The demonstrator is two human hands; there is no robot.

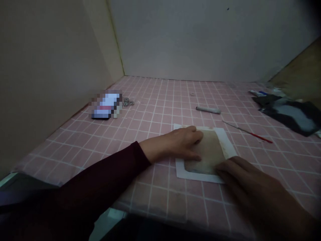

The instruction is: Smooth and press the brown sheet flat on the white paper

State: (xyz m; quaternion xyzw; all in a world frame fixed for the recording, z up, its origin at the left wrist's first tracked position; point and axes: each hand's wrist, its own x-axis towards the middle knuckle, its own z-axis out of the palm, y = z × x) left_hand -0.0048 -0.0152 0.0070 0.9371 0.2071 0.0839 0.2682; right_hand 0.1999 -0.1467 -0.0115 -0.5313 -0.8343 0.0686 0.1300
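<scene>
A tan, roughly square sheet (212,150) with a rounded corner lies on a larger white paper (193,175); its material is hard to tell in the dim light. My left hand (184,142) rests over the left side of both, thumb and fingers apart, holding nothing. At the lower right corner of the tan sheet, my right hand (242,172) has its fingertips pressed together on the sheet's edge. Its palm and part of the paper's right side are hidden from view.
The pink checked tablecloth (155,117) carries a phone (106,105) and small metal rings (127,102) at left. Beyond the paper lies a grey stick-like tube (208,109). A thin red-handled tool (250,133) and a black plastic bag (283,110) are at right. Walls (190,43) stand behind.
</scene>
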